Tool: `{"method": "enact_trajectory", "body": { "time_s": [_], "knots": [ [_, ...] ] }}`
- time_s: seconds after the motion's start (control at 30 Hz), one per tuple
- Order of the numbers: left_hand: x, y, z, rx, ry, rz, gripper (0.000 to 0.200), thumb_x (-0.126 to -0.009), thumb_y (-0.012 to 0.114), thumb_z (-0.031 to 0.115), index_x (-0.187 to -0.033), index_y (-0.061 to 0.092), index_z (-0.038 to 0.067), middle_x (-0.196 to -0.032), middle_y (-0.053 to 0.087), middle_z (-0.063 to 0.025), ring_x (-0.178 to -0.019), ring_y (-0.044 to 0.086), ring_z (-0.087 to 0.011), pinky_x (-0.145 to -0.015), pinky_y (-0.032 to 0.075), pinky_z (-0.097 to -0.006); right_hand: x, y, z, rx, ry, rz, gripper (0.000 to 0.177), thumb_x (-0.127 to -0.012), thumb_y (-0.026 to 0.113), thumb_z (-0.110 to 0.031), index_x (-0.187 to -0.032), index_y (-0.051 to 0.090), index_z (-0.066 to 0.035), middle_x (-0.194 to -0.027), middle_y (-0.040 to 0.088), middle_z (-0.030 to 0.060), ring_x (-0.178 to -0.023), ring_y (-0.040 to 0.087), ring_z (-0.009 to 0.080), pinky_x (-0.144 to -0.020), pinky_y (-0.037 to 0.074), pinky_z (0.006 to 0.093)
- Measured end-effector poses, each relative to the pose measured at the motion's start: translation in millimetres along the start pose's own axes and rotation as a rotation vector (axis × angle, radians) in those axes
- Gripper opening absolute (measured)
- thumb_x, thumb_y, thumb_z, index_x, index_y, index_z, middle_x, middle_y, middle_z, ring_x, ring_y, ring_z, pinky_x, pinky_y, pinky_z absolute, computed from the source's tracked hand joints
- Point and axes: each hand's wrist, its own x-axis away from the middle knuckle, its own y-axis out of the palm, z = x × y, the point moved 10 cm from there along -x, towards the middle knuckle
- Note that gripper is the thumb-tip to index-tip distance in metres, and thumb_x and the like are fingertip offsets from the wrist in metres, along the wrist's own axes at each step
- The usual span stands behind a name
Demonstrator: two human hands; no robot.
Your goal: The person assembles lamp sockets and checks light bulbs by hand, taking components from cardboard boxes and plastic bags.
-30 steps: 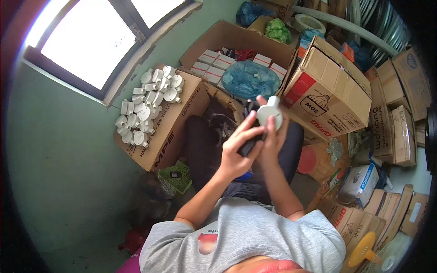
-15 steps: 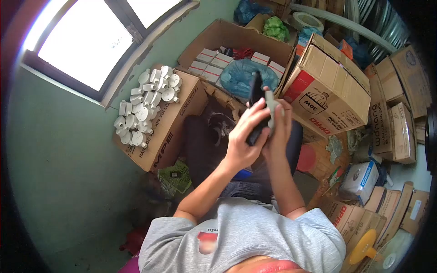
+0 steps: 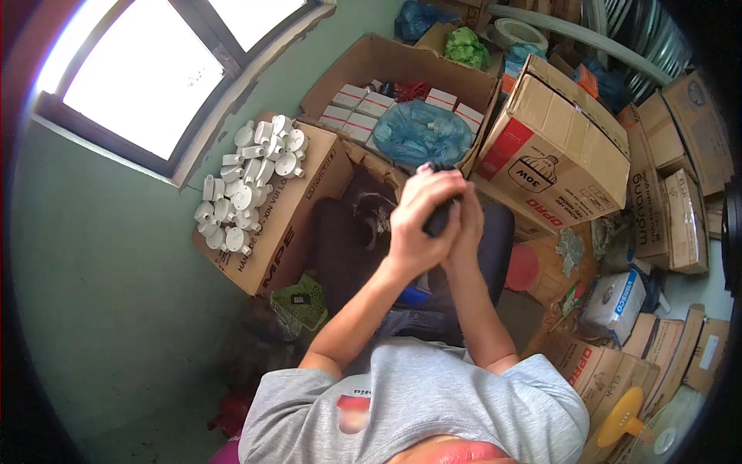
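My left hand is closed around a black hand-held object, whose dark surface shows between the thumb and fingers. Pressed up against it from the right is my right hand, its fingers curled and partly covered by the left. Whatever lies between the two palms is hidden. Both hands are held over my lap, just in front of a blue plastic bag. To the left, several white round junction boxes with pipe stubs are heaped on a closed cardboard box.
An open carton with small white boxes stands ahead. Right of it is a taped bulb carton. More cartons are stacked along the right. A green basket sits by my left leg, below the window.
Both hands have come together and tilted. The black object's long upper end and the pale grey piece by my right hand, visible before, are now covered.
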Motion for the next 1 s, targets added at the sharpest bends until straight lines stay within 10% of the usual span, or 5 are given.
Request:
{"method": "enact_trajectory", "body": {
  "time_s": [0.17,0.33,0.73,0.93,1.0],
  "knots": [
    [36,17,12,0.089,-0.011,-0.187,0.029,-0.075,0.08,-0.004,-0.103,0.079,0.004,-0.11,0.079,-0.0116,-0.104,0.074,-0.0275,-0.093,0.059,-0.0406,-17,12,-19,-0.323,0.064,-0.024,0.058,-0.115,0.042,-0.044,-0.138,0.051,0.009,-0.132,0.064,0.0283,-0.123,0.067,0.0395,-0.114,0.052,0.0503],
    [-6,-35,-5,-0.003,-0.066,0.118,0.027,-0.082,0.073,-0.007,-0.108,0.075,0.001,-0.117,0.076,-0.0172,-0.11,0.074,-0.0318,-0.098,0.057,-0.0421,14,39,-15,-0.229,0.066,-0.207,0.058,-0.117,0.034,-0.047,-0.154,0.049,-0.005,-0.152,0.057,0.0122,-0.144,0.051,0.0226,-0.119,0.041,0.0386],
    [18,2,-11,0.039,0.061,-0.219,0.03,-0.075,0.078,-0.004,-0.104,0.081,0.006,-0.115,0.078,-0.0119,-0.115,0.072,-0.0335,-0.108,0.054,-0.0475,15,46,6,-0.386,0.219,-0.332,0.057,-0.115,0.042,-0.041,-0.16,0.045,-0.006,-0.151,0.056,0.0172,-0.133,0.056,0.0232,-0.116,0.043,0.0383],
    [20,-11,-53,0.23,-0.283,0.077,0.027,-0.092,0.067,-0.006,-0.118,0.075,-0.001,-0.134,0.072,-0.0202,-0.126,0.069,-0.0313,-0.113,0.05,-0.0408,10,45,-37,0.58,-0.399,-0.168,0.056,-0.116,0.04,-0.04,-0.155,0.053,-0.002,-0.156,0.055,0.0128,-0.134,0.055,0.0214,-0.117,0.038,0.0368],
    [37,4,-41,0.233,-0.333,0.022,0.032,-0.093,0.063,-0.007,-0.123,0.073,-0.003,-0.137,0.07,-0.0205,-0.134,0.064,-0.0322,-0.116,0.047,-0.0426,-17,4,-14,0.27,-0.295,-0.006,0.073,-0.115,0.025,-0.058,-0.152,0.058,-0.005,-0.133,0.068,0.0121,-0.126,0.06,0.0184,-0.108,0.045,0.0334]
  ]
}}
